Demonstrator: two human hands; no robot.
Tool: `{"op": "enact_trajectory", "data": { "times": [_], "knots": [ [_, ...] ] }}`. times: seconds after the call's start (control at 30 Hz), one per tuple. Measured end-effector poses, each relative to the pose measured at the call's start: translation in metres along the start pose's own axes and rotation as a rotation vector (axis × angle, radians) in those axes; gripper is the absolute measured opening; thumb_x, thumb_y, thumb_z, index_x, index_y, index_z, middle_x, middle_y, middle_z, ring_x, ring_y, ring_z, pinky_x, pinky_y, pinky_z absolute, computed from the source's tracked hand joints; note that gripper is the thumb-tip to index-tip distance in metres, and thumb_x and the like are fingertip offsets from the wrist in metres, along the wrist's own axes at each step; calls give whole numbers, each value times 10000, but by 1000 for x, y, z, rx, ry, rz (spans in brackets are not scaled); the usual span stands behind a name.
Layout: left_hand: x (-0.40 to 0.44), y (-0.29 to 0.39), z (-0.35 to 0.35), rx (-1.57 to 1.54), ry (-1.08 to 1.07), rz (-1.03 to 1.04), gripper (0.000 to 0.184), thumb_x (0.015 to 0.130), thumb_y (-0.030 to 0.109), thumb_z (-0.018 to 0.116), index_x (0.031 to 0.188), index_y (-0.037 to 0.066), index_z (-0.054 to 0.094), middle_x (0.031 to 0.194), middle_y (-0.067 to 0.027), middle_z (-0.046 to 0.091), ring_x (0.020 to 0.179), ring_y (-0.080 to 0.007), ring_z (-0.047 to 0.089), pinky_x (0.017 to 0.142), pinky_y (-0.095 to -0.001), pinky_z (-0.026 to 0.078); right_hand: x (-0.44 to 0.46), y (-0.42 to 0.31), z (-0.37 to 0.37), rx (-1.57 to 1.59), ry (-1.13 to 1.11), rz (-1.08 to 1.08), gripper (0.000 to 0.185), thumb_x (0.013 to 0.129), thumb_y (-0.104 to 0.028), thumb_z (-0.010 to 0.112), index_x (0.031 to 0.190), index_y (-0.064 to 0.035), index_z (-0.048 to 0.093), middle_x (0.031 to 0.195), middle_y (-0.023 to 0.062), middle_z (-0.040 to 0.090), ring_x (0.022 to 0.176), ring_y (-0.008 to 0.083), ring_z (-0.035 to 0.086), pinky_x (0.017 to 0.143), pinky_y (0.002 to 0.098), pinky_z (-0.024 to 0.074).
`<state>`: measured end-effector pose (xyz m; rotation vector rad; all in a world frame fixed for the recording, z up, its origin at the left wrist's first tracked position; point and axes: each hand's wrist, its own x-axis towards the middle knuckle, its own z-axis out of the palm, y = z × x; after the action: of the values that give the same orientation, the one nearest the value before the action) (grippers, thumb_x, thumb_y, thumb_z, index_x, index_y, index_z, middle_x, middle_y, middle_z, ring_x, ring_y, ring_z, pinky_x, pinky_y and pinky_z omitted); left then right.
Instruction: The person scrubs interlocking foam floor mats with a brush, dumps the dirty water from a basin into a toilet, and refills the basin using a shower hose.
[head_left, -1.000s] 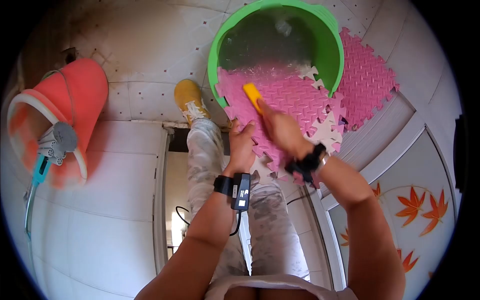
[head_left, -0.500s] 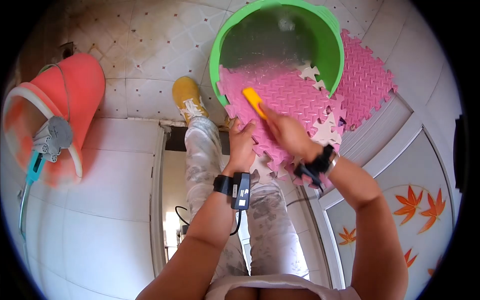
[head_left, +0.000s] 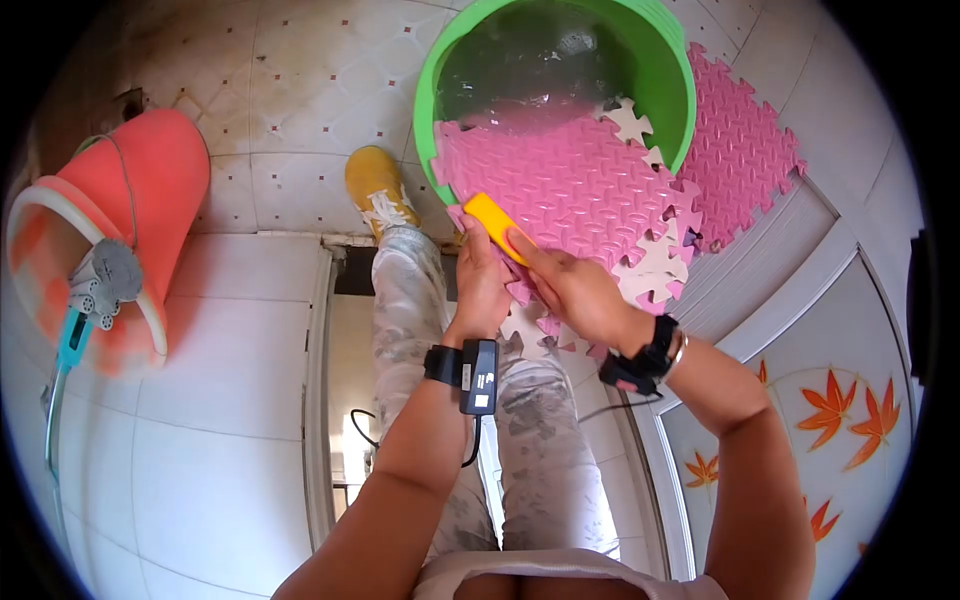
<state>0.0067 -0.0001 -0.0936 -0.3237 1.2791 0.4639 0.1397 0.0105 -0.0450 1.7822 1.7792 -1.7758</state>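
A pink interlocking foam mat (head_left: 560,180) leans in a green tub (head_left: 682,100), its far part under murky water (head_left: 530,70). My left hand (head_left: 482,285) grips the mat's near left edge, thumb on top. In my right hand (head_left: 585,300) is a yellow brush (head_left: 500,228), pressed flat to the mat near that edge, just beyond my left fingertips. Its underside is hidden. Cream puzzle-edged pieces (head_left: 655,262) show along the mat's right and near sides.
Another pink foam mat (head_left: 745,150) lies to the right of the tub. On the left, a red-orange bucket (head_left: 165,170) lies tipped, with a grey mop head (head_left: 108,275) at its mouth. A sliding door with leaf prints (head_left: 830,410) is at lower right. My yellow shoe (head_left: 375,185) stands near the tub.
My right hand has drawn the yellow brush down and left along the mat toward my left hand. The left hand keeps its grip at the edge.
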Motion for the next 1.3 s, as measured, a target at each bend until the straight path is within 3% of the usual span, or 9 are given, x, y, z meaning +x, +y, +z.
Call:
{"op": "enact_trajectory", "data": {
  "times": [0.27, 0.4, 0.47, 0.63, 0.73, 0.83, 1.0, 1.17, 1.3],
  "knots": [
    [10, -10, -5, 96, 54, 16, 581, 871, 588, 330, 1099, 67, 447, 905, -74, 559, 715, -161, 572, 595, -304, 468, 91, 11, 22, -108, 127, 159, 533, 808, -109, 472, 1324, -118, 339, 813, 203, 578, 662, 371, 580, 555, 452, 450],
    [7, -13, 0, 131, 124, 7, 543, 871, 576, 362, 1034, 69, 465, 806, -33, 528, 609, -130, 514, 531, -267, 432, 9, 6, 7, -327, 27, 129, 604, 779, -83, 474, 1351, -131, 285, 787, 196, 576, 638, 366, 587, 540, 450, 473],
    [7, -15, 0, 159, 151, -2, 517, 889, 548, 355, 1036, 64, 464, 753, -11, 490, 570, -103, 469, 495, -247, 405, -36, 30, -2, -520, -42, 145, 703, 761, -49, 477, 1395, -142, 186, 727, 169, 559, 531, 296, 583, 423, 401, 460],
    [7, -12, 12, 115, 228, 30, 402, 906, 491, 388, 905, 97, 469, 628, 29, 373, 489, -71, 382, 442, -223, 353, -8, 107, -39, -787, 108, 305, 488, 864, -129, 404, 1331, -77, 272, 750, 165, 581, 560, 313, 594, 449, 425, 468],
    [5, -8, 9, 144, 201, -11, 369, 909, 471, 402, 856, 110, 457, 622, 32, 375, 484, -67, 384, 436, -221, 349, 41, 109, -20, -491, 295, 508, 413, 876, -146, 397, 1273, -48, 337, 731, 210, 598, 548, 342, 586, 453, 450, 452],
    [7, -7, 13, 170, 208, 18, 361, 913, 461, 401, 858, 109, 459, 623, 31, 382, 486, -63, 385, 427, -217, 343, 25, 47, 13, -433, 52, 317, 438, 914, -194, 347, 1302, -9, 264, 741, 210, 585, 628, 365, 596, 513, 479, 471],
    [4, -6, 14, 137, 190, -9, 360, 918, 460, 388, 935, 108, 462, 656, 29, 398, 489, -61, 385, 418, -211, 337, 17, 60, 0, -487, 61, 247, 476, 905, -168, 360, 1341, -51, 207, 799, 224, 578, 623, 349, 599, 507, 464, 475],
    [11, -3, 11, 110, 181, -35, 417, 909, 480, 390, 1064, 96, 439, 692, 23, 409, 491, -68, 388, 419, -221, 347, 117, 113, -32, -540, 122, 465, 338, 883, -147, 350, 1205, -70, 422, 850, 205, 618, 719, 359, 612, 602, 457, 487],
    [14, -2, 6, 92, 200, -74, 476, 896, 521, 377, 1100, 93, 426, 761, -8, 472, 543, -100, 446, 479, -244, 407, 128, 90, 2, -257, 163, 107, 345, 881, -172, 359, 1198, -57, 435, 904, 247, 593, 801, 385, 583, 726, 456, 461]
  ]
}}
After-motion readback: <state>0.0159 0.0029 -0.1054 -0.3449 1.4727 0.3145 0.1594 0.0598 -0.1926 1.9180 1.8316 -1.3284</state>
